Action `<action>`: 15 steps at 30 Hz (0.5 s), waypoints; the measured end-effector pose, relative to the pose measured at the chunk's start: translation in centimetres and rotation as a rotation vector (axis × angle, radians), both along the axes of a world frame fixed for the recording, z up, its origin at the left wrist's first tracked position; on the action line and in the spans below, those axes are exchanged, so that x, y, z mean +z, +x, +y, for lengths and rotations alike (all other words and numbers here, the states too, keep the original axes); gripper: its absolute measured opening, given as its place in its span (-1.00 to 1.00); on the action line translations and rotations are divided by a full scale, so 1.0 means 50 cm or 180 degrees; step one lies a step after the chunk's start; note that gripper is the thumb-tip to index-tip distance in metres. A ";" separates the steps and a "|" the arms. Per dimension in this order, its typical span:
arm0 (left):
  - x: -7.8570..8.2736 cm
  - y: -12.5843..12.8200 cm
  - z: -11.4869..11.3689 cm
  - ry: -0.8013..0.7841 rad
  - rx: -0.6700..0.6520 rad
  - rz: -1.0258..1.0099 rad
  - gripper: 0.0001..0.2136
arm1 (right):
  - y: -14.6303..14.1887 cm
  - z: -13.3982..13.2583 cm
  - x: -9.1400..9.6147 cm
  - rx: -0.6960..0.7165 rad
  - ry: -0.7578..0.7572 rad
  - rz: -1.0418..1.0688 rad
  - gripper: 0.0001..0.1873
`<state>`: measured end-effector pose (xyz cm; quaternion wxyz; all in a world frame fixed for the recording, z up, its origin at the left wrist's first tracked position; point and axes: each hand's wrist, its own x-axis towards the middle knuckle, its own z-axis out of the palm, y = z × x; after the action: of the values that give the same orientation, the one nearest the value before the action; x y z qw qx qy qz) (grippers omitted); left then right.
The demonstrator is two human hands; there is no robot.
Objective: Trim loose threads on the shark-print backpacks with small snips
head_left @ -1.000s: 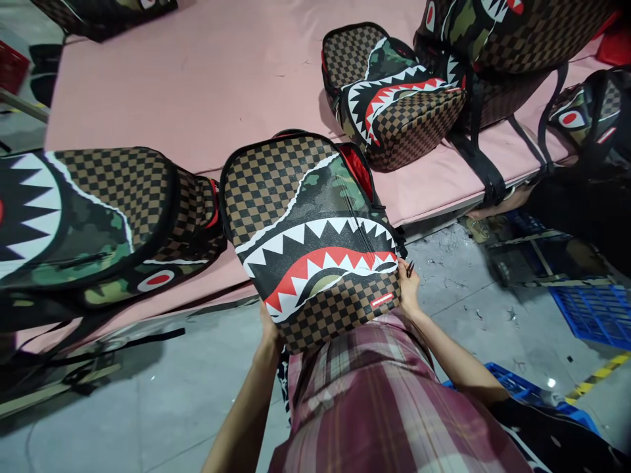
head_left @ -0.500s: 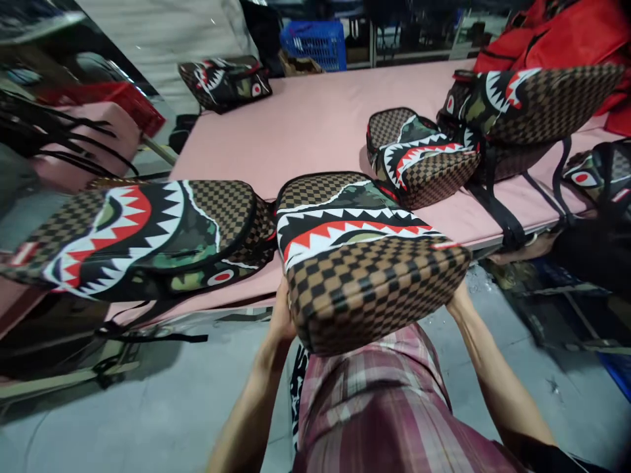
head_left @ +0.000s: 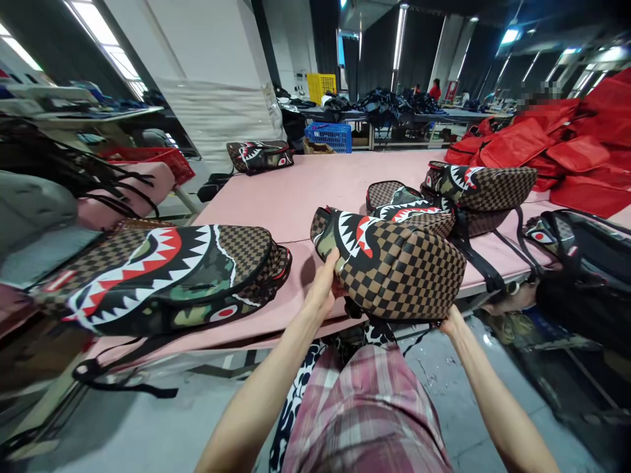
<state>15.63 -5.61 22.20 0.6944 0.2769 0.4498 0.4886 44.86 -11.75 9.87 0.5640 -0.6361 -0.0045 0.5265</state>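
A brown-and-black checkered backpack with a shark-mouth print is held between my hands at the near edge of the pink table. My left hand grips its left side, thumb on the printed face and the other fingers partly hidden. Under its lower right corner my right hand is closed on it, fingers mostly hidden. The checkered bottom of the bag faces me. To the left lies a similar backpack with its black strap hanging over the edge. Close behind the held bag is another one.
The pink table runs ahead of me. Stacked backpacks and a pile of red bags are at the right. A small checkered bag lies at the far left, near a blue crate. People are in the distance.
The held backpack has turned so its shark face points left and its bottom faces me more. My left hand now shows on its side. The view has tilted up.
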 end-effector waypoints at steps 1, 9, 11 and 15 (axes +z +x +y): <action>0.002 0.002 0.003 -0.0009 -0.0032 0.0029 -0.57 | 0.002 0.001 -0.005 -0.0020 -0.0071 0.0047 -0.70; 0.006 0.005 0.023 -0.0154 -0.0029 0.0153 -0.56 | 0.001 0.015 -0.012 -0.0108 -0.0183 0.0193 -0.70; 0.005 0.005 0.027 -0.0168 0.0003 0.0152 -0.56 | -0.001 0.017 -0.012 -0.0102 -0.0197 0.0208 -0.72; 0.008 0.009 0.033 -0.0185 0.0008 0.0143 -0.55 | 0.002 0.024 -0.018 -0.0041 -0.0109 0.0208 -0.72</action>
<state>16.11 -3.95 22.59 0.6913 0.2670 0.4797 0.4698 44.97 -10.57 8.99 0.5564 -0.6280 0.0271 0.5434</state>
